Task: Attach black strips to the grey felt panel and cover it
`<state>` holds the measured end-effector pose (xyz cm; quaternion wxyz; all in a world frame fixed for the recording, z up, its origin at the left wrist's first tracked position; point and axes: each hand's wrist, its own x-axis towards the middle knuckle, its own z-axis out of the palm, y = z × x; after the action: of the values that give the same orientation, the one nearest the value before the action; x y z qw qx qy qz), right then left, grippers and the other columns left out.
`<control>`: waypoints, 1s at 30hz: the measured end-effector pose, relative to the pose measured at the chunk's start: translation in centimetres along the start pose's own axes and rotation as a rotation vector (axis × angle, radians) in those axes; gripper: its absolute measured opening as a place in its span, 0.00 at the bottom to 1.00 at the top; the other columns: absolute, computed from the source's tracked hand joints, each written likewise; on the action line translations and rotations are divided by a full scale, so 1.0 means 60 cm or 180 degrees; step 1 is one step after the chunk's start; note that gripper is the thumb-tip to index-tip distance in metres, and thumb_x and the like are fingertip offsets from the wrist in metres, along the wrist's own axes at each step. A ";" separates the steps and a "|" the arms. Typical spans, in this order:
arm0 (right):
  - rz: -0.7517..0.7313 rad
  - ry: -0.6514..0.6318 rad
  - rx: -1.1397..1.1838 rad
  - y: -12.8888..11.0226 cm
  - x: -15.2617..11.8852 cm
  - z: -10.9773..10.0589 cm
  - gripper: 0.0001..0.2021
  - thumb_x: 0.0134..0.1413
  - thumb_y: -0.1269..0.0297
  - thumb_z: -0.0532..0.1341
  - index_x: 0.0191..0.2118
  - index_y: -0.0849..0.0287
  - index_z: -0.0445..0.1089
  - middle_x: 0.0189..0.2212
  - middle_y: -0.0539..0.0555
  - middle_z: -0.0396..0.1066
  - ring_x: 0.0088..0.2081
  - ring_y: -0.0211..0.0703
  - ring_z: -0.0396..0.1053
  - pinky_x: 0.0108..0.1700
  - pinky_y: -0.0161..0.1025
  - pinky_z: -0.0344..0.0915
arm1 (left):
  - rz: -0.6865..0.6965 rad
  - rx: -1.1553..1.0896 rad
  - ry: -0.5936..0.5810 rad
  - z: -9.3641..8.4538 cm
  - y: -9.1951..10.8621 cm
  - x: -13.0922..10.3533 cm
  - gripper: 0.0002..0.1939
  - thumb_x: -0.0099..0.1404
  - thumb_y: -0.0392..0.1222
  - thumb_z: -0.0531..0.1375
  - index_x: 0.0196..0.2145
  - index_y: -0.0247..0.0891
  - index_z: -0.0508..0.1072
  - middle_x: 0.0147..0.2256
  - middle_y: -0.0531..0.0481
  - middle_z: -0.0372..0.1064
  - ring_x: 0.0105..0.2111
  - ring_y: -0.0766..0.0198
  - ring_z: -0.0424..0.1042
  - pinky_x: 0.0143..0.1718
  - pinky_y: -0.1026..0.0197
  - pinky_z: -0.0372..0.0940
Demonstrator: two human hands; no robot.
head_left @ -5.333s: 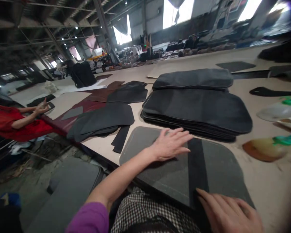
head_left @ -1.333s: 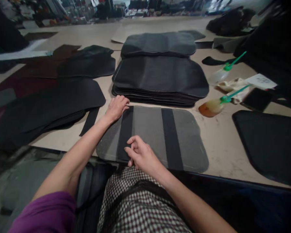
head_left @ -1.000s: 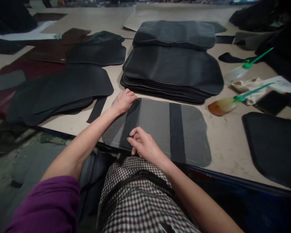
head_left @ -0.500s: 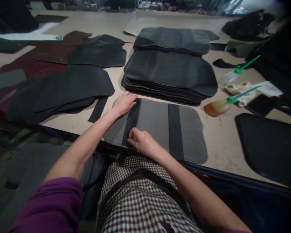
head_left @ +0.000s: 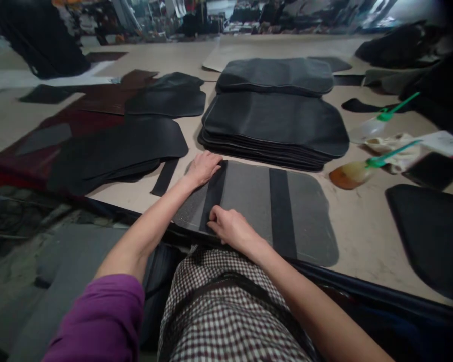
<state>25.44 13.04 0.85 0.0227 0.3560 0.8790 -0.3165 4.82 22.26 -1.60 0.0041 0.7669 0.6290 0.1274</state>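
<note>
A grey rounded panel (head_left: 245, 201) lies at the table's near edge with two black strips across it. My left hand (head_left: 203, 168) presses, fingers curled, on the far end of the left strip (head_left: 212, 195). My right hand (head_left: 232, 230) rests with bent fingers on the near end of that same strip. The second black strip (head_left: 282, 211) lies untouched to the right.
A stack of black panels (head_left: 275, 123) lies just beyond, a padded black piece (head_left: 275, 75) on top. Loose black cut pieces (head_left: 121, 151) lie left. Two green-nozzled squeeze bottles (head_left: 357, 171) lie right, beside a black panel (head_left: 434, 231).
My right hand has lowered onto the near end of the left strip and curled down on it. My left hand has stayed at the far end. The view shifted slightly.
</note>
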 end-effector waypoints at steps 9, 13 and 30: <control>-0.1249 0.1482 -0.1447 0.060 -0.015 0.102 0.13 0.69 0.71 0.53 0.49 0.52 0.73 0.36 0.53 0.76 0.35 0.47 0.75 0.30 0.39 0.63 | 0.0025 0.0770 -0.0189 -0.006 0.002 0.001 0.19 0.78 0.45 0.50 0.59 0.41 0.72 0.54 0.45 0.73 0.55 0.53 0.67 0.49 0.53 0.65; -0.1799 0.2199 -0.1135 0.059 -0.023 0.132 0.18 0.59 0.76 0.52 0.49 0.59 0.75 0.47 0.61 0.76 0.47 0.56 0.73 0.46 0.49 0.68 | 0.0054 0.0611 -0.0118 0.015 -0.008 0.000 0.21 0.79 0.46 0.46 0.58 0.39 0.72 0.54 0.42 0.70 0.55 0.51 0.65 0.50 0.49 0.65; -0.1738 0.2323 -0.0629 0.022 -0.065 0.140 0.06 0.64 0.68 0.60 0.43 0.57 0.74 0.60 0.63 0.70 0.62 0.63 0.65 0.61 0.63 0.59 | -0.0969 0.0004 0.0596 -0.083 0.063 0.006 0.10 0.66 0.36 0.63 0.45 0.39 0.71 0.50 0.40 0.71 0.53 0.52 0.69 0.53 0.50 0.65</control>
<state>27.62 6.58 -5.54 -0.3384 0.1959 0.9169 -0.0798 7.55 21.04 3.93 -0.0357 0.6476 0.7356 0.1957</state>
